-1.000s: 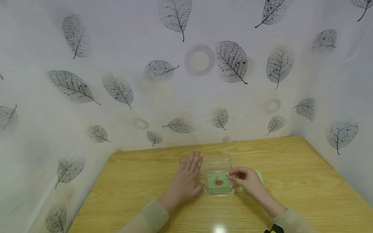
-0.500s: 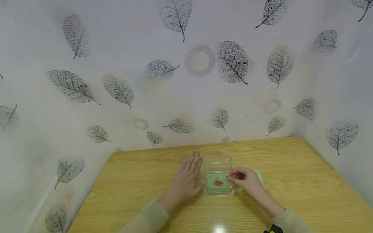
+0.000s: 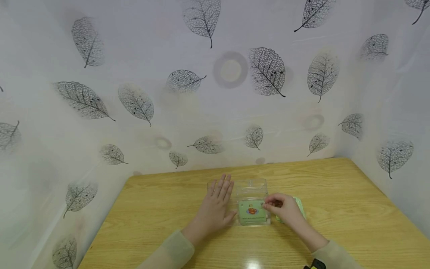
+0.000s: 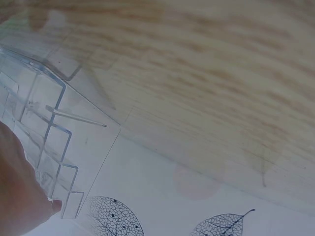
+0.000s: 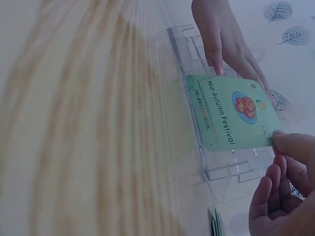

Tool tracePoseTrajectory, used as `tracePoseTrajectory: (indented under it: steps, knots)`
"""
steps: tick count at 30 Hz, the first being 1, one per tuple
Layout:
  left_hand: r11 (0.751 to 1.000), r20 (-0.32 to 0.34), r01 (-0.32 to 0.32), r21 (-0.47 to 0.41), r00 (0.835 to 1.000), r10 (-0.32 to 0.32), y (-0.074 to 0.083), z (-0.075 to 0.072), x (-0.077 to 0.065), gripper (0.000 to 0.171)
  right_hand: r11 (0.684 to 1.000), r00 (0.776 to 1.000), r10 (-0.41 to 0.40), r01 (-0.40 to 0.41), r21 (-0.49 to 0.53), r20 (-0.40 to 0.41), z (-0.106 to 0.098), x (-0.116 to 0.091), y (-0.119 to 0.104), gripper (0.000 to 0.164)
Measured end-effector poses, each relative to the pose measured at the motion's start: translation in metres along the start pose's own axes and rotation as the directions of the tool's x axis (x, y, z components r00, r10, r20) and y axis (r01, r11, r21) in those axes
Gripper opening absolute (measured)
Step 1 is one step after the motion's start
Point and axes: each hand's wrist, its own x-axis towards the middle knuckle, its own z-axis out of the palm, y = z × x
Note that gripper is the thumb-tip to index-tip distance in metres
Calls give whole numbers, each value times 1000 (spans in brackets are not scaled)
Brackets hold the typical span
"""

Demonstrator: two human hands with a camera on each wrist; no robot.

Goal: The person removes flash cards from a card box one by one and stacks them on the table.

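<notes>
- A white backdrop printed with dark, lacy skeleton leaves (image 3: 188, 116) rises behind and at both sides of the table (image 3: 144, 216), which has a yellowish wood-grain top.
- A pale beige sleeve (image 3: 173, 248) covers the left forearm.
- The left hand (image 3: 215, 211) lies over the left part of the holder; its fingers are straight, slightly spread, gripping nothing, and the thumb points toward the card.
- The clear plastic tiered holder (image 3: 252, 191) stands on the table, stepped walls showing in the left wrist view.
- The light green rounded-corner card (image 3: 252, 218), printed "Mid-Autumn Festival" beneath a plate of reddish-brown food, is at the holder's front, right of the left thumb; whether its lower edge is fully seated, I cannot tell.
- The right hand (image 3: 285, 209) pinches the card's upper right corner between thumb and fingers.
- A small pile of green-and-white cards (image 3: 300, 207) lies on the table, partly hidden by this hand.
- A black-and-yellow wrist device (image 3: 317, 264) shows at the right sleeve.
</notes>
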Motion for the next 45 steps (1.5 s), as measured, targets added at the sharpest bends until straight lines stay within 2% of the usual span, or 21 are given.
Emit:
tracePoseTrajectory:
  steps: [13, 22, 27, 45]
  knots:
    - [1000, 6, 1, 24, 1000, -1, 0, 1, 0, 96, 1000, 1000, 3, -3, 15, -19, 0, 0, 2, 13]
    - [1000, 3, -2, -6, 1000, 2, 0, 2, 1, 95, 1000, 998, 15, -15, -9, -64, -2, 1, 2, 15]
    - [1000, 1, 2, 10, 1000, -2, 0, 2, 1, 95, 1000, 996, 31, -31, 5, -86, -3, 1, 2, 12]
    - [1000, -25, -2, 21, 1000, 2, -1, 3, 0, 95, 1000, 995, 2, 0, 23, -98, -3, 0, 1, 13]
